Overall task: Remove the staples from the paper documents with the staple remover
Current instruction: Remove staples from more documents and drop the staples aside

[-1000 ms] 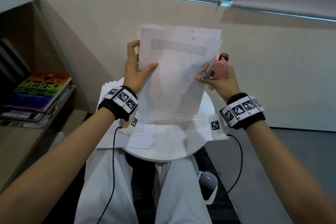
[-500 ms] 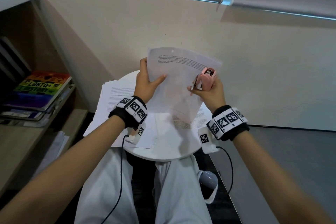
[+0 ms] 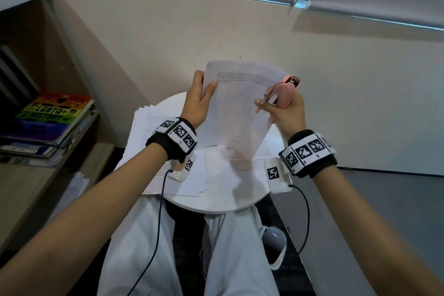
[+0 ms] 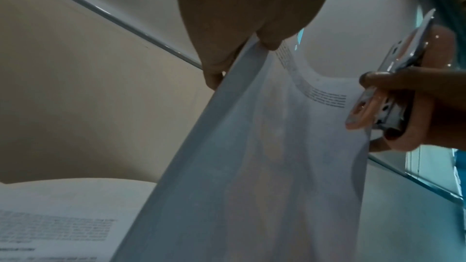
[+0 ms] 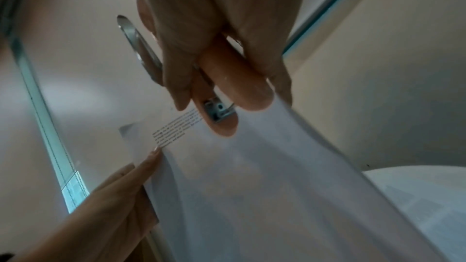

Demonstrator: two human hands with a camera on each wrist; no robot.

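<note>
A stapled paper document (image 3: 237, 113) is held upright above the round white table (image 3: 216, 203). My left hand (image 3: 205, 80) pinches its upper left edge, thumb in front and fingers behind. My right hand (image 3: 276, 108) grips a pink staple remover (image 3: 284, 94) with a metal blade at the document's upper right edge, and its fingers touch the paper there. In the left wrist view my left hand (image 4: 252, 43) nips the sheet (image 4: 264, 146) while the remover (image 4: 393, 99) sits at the far edge. From the right wrist, the remover (image 5: 227, 87) meets the paper (image 5: 252, 186). No staple is visible.
Several loose printed sheets (image 3: 153, 132) lie spread on the table under my wrists. A shelf at the left holds stacked books (image 3: 52, 113). A beige wall stands close behind the table. A grey object (image 3: 274, 235) sits on the floor by my right leg.
The document came down from a higher position and now stays just above the table. My right hand with the remover shifted slightly right, to the sheet's upper right edge.
</note>
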